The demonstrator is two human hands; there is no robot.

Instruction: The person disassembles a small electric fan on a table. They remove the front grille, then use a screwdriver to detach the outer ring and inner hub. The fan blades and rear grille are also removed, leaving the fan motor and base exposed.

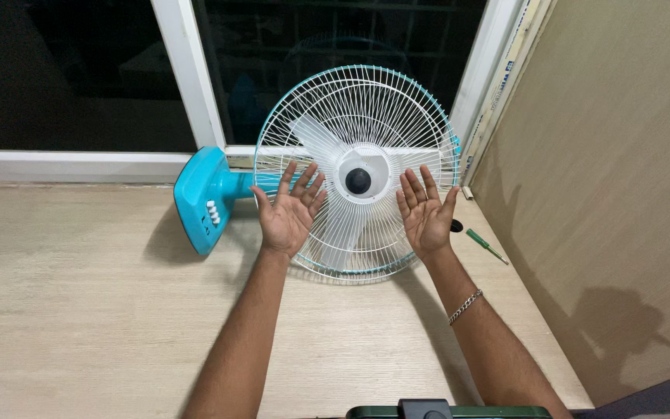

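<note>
A desk fan lies tipped on the pale wooden floor, its white wire grille [366, 116] with a blue rim facing me and its black hub [358, 181] in the middle. The fan's turquoise base [203, 198] with white buttons points left. My left hand [288, 209] is held palm up in front of the grille's left side, fingers spread, holding nothing. My right hand [426, 209] is held the same way before the grille's right side, a chain bracelet on its wrist. Neither hand grips the fan.
A green-handled screwdriver [486, 245] lies on the floor right of the fan, near a tan wall [606, 178]. A dark window with a white frame [188, 77] stands behind the fan. A dark green object [447, 411] shows at the bottom edge.
</note>
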